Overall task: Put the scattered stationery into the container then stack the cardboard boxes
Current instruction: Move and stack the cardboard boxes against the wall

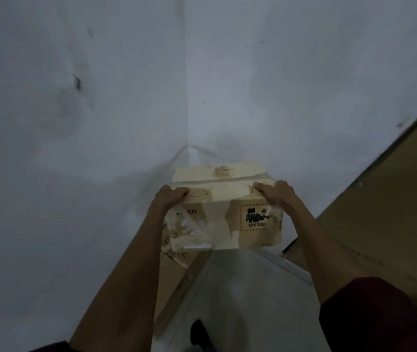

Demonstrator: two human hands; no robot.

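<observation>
Left hand: the left hand (171,197) grips the near left top corner of the taped cardboard box (224,219), with its fingers curled over the edge onto the top face.
Right hand: the right hand (275,194) grips the near right top corner of the same box, its fingers bent over the edge and its palm against the right side.
Held box: pale, with worn tape and torn paper on its near face. It is held level between the two hands, in front of the corner where the two walls (100,102) meet.
Label: a red-bordered battery warning label (257,217) sits on the right half of the near face. It reads "UN 348", and the rest is too blurred to read.
Lower box: a lower cardboard box (172,278), browner, stands on the floor (243,288) against the left wall, under the near left part of the held box. I cannot tell whether the two boxes touch.
Right side: a brown panel (385,212) with a dark edge runs along the right wall.
Near edge: a dark shoe (198,331) stands on the pale floor, and a dark red sleeve (380,316) covers the right upper arm.
</observation>
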